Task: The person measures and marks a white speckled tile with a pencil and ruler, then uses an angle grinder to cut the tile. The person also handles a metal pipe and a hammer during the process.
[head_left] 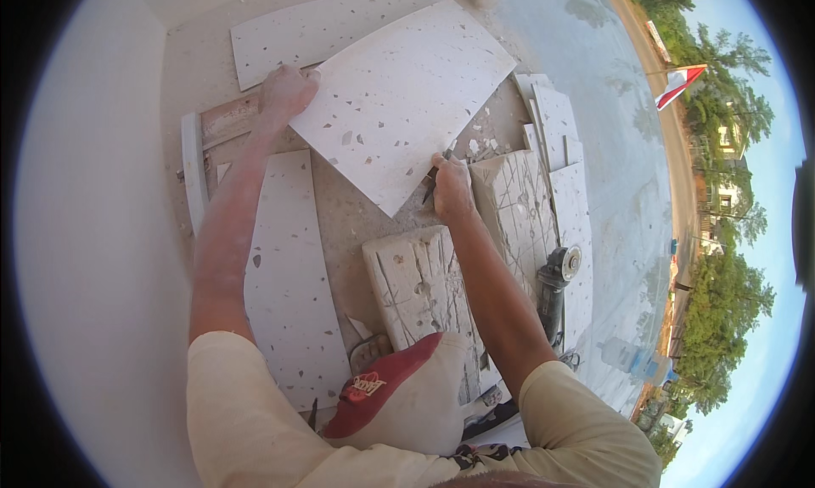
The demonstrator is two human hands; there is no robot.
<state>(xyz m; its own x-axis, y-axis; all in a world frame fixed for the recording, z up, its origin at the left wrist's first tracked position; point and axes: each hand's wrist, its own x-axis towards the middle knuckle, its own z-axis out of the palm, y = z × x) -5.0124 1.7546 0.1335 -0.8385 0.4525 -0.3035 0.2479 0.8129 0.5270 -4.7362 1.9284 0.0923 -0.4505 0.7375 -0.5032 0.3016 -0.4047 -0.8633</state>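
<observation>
A large white tile [399, 97] speckled with brown and grey chips lies tilted across the work area in front of me. My left hand [289, 92] is closed on the tile's left edge. At its near right edge my right hand [452, 186] is closed round a small dark tool [430, 185]; the fingers hide most of it, so its kind cannot be made out. Part of the tool seems to touch or lie just beside the tile's edge. Small broken white chips [475, 144] are scattered right of the tile.
Scored pale blocks [416, 276] stand near my right arm. An angle grinder [552, 305] rests to their right, beside stacked tile pieces [556, 140]. Another speckled tile [293, 276] lies under my left arm, and one more [272, 42] lies behind. A white wall [93, 191] borders the left.
</observation>
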